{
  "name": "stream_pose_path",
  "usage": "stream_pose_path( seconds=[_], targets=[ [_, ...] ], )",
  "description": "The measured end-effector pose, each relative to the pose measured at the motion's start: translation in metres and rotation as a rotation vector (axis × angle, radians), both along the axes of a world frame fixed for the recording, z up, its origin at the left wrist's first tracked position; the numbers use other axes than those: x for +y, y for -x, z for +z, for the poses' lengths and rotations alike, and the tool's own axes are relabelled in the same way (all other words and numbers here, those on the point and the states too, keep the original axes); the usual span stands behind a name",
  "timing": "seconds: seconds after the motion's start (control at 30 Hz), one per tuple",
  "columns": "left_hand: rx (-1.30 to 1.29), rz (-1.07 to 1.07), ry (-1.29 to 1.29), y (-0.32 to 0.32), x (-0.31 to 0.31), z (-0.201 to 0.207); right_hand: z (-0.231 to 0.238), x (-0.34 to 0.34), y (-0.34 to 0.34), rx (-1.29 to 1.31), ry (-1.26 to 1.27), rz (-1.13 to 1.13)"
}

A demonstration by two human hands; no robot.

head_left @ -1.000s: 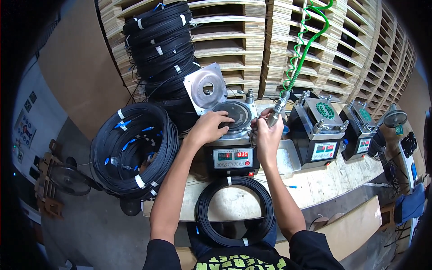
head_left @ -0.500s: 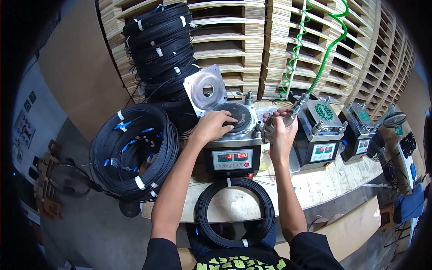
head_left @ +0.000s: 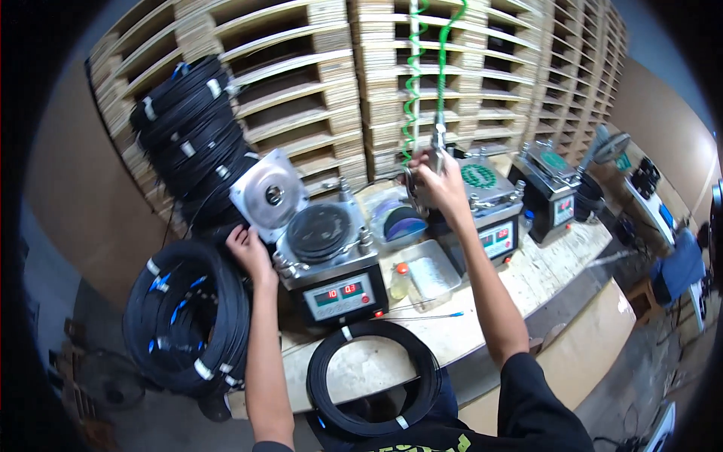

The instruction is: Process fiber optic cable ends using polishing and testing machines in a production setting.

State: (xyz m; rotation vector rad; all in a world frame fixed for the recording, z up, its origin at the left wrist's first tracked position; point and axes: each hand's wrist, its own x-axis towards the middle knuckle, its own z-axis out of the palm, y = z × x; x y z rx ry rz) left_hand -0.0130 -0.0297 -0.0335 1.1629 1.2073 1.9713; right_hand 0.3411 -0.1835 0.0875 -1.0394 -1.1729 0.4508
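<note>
My left hand [head_left: 252, 255] is beside the lower corner of a square metal lid plate [head_left: 247, 202], its fingers loosely bent and apart; whether they touch the plate is hard to see. That plate leans tilted behind a benchtop polishing machine [head_left: 340, 297], whose round dark pad [head_left: 320, 230] lies uncovered. Raised to the right of this machine, my right hand [head_left: 440, 184] is closed round a metal air blow gun [head_left: 438, 139] on a green hose. A black cable coil [head_left: 320, 377] lies at the front table edge near my lap.
More black cable coils [head_left: 139, 316] stand at left, with a tall stack [head_left: 188, 143] behind. Right of the machine are a clear tray [head_left: 429, 275], a small bottle with an orange cap [head_left: 400, 285] and two similar machines [head_left: 497, 239]. Wooden pallets [head_left: 294, 98] rise behind the table.
The view has shifted to the right. My left hand has left the round pad and moved left to the lid plate. My right hand has carried the blow gun up, away from the machine.
</note>
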Motion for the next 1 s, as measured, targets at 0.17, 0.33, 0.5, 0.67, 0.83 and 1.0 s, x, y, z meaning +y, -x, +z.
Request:
stream_pose_path(
  seconds=[0.17,0.33,0.5,0.67,0.83,1.0],
  targets=[
    [-0.168,-0.451,0.277,-0.002,-0.002,-0.008,0.040,0.064,-0.109,-0.616,0.406,-0.441],
    [-0.137,-0.506,0.219,-0.001,0.012,-0.024,0.035,0.129,-0.200,-0.560,0.462,-0.571],
    [-0.191,-0.567,0.240,-0.017,-0.004,-0.010,0.001,0.144,-0.237,-0.557,0.396,-0.734],
    [-0.175,-0.557,0.238,0.000,-0.007,-0.021,-0.027,0.116,-0.181,-0.707,0.241,-0.751],
    [-0.143,-0.529,0.292,0.006,-0.005,-0.023,-0.058,0.029,-0.088,-0.743,0.132,-0.241],
    [-0.148,-0.529,0.243,-0.008,-0.004,-0.015,-0.139,-0.046,-0.037,-0.856,0.398,0.174]
  ],
)
